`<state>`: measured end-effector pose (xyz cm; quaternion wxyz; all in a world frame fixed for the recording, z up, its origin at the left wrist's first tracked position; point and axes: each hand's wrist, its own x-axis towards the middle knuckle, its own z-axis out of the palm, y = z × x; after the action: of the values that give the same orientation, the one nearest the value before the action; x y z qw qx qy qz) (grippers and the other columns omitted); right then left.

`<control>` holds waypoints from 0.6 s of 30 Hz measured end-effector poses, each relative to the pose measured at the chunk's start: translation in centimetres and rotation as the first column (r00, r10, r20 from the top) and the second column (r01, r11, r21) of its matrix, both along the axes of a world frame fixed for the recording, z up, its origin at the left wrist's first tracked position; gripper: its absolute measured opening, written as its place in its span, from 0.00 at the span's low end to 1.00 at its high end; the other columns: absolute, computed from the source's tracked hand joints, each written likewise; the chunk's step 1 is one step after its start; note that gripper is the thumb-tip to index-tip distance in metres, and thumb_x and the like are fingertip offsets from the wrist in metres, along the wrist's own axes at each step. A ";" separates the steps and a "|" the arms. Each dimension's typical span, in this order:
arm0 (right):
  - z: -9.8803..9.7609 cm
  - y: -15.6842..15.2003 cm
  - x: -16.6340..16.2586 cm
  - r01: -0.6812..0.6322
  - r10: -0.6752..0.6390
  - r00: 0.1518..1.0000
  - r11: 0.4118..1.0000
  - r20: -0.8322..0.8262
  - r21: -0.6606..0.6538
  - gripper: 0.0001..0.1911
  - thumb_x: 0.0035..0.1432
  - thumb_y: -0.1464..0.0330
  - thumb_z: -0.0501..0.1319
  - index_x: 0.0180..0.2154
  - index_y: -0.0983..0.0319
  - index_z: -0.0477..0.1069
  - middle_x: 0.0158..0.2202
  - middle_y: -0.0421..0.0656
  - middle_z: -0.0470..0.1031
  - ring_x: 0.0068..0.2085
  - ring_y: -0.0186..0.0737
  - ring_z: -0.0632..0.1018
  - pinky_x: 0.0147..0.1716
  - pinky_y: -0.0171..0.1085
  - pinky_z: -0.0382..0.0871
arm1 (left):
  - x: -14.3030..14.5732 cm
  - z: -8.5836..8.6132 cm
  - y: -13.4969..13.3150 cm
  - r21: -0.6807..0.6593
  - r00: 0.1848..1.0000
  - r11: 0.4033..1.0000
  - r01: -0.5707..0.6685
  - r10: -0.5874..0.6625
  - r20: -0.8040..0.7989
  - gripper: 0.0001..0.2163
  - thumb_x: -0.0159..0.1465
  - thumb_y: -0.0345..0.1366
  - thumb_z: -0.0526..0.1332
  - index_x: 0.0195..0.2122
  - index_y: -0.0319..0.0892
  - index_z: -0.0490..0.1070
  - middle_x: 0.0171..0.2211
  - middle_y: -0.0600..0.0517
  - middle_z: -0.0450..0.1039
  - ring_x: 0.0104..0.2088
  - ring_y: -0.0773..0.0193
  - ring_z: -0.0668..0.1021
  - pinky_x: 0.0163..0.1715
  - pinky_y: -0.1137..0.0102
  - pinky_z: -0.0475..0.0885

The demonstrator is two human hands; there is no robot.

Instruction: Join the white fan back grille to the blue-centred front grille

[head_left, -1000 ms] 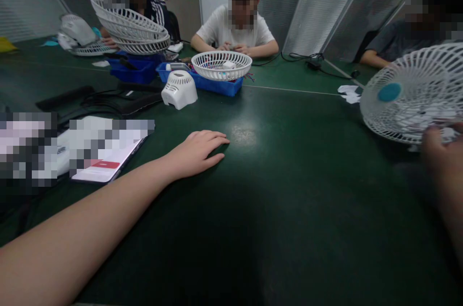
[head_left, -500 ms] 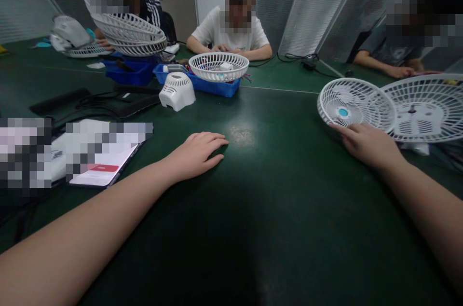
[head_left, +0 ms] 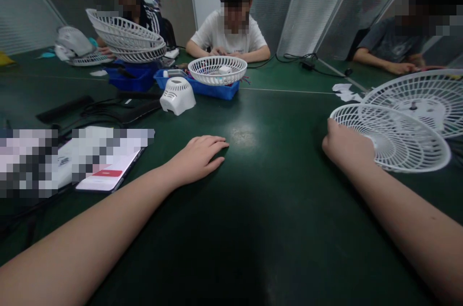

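My right hand [head_left: 347, 146] is closed on the rim of a round white fan grille [head_left: 408, 144], which it holds tilted at the right. Behind that grille stands a larger white fan grille [head_left: 448, 98] with a small shaft at its middle; the held one partly covers it. My left hand [head_left: 200, 159] lies palm down on the green table [head_left: 253, 219], fingers stretched out and holding nothing. Ahead of it sits a white plastic fan housing [head_left: 178, 96] with slots on top.
A blue tray [head_left: 217, 91] carries a white grille [head_left: 217, 74]; stacked grilles [head_left: 133, 40] rise above a blue bin [head_left: 130, 78]. A phone [head_left: 112, 171] and black cables lie left. White paper scraps [head_left: 345, 92] lie near the right grilles. Three people sit across the table.
My right hand has closed on the smaller grille's rim and turned it, swinging the grille to the right and nearer. Paper scraps behind it now show. My left hand stays put.
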<state>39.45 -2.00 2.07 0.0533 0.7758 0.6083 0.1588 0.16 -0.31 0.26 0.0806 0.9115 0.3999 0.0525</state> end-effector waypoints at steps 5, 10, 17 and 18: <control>0.2 -0.6 0.3 -0.061 0.059 0.998 0.994 0.028 0.089 0.29 0.68 0.61 0.40 0.63 0.67 0.62 0.50 0.62 0.77 0.50 0.64 0.77 0.43 0.57 0.71 | 0.0 0.5 -0.2 -0.025 1.000 1.000 0.002 -0.002 0.008 0.21 0.72 0.44 0.52 0.63 0.45 0.65 0.66 0.45 0.64 0.66 0.52 0.65 0.64 0.53 0.61; 0.2 -0.8 1.0 0.032 -0.032 0.999 0.998 0.000 0.056 0.28 0.69 0.57 0.37 0.54 0.63 0.66 0.43 0.58 0.78 0.43 0.63 0.79 0.39 0.57 0.71 | 0.0 0.8 -0.2 -0.056 1.000 0.998 -0.009 0.010 0.010 0.20 0.72 0.44 0.53 0.63 0.46 0.65 0.66 0.46 0.64 0.66 0.53 0.65 0.65 0.52 0.60; 0.0 -0.8 1.3 -0.070 0.068 0.997 0.996 0.048 0.049 0.22 0.69 0.61 0.40 0.43 0.63 0.68 0.44 0.55 0.79 0.47 0.58 0.79 0.49 0.58 0.68 | -0.2 0.2 0.3 -0.119 0.985 0.992 -0.042 0.061 0.160 0.19 0.69 0.45 0.55 0.60 0.47 0.67 0.64 0.47 0.68 0.65 0.52 0.67 0.65 0.50 0.61; 0.0 -0.9 1.2 -0.082 0.079 0.995 0.995 0.056 0.057 0.21 0.69 0.62 0.40 0.42 0.63 0.69 0.43 0.55 0.79 0.46 0.58 0.79 0.52 0.59 0.66 | -0.3 0.1 0.5 -0.176 0.966 0.982 -0.065 0.106 0.235 0.20 0.69 0.45 0.56 0.60 0.47 0.67 0.63 0.47 0.69 0.64 0.52 0.69 0.64 0.51 0.62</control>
<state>40.68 -2.91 2.06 0.0401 0.7474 0.6324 0.1994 -0.13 0.19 0.37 0.2026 0.8701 0.4290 0.1338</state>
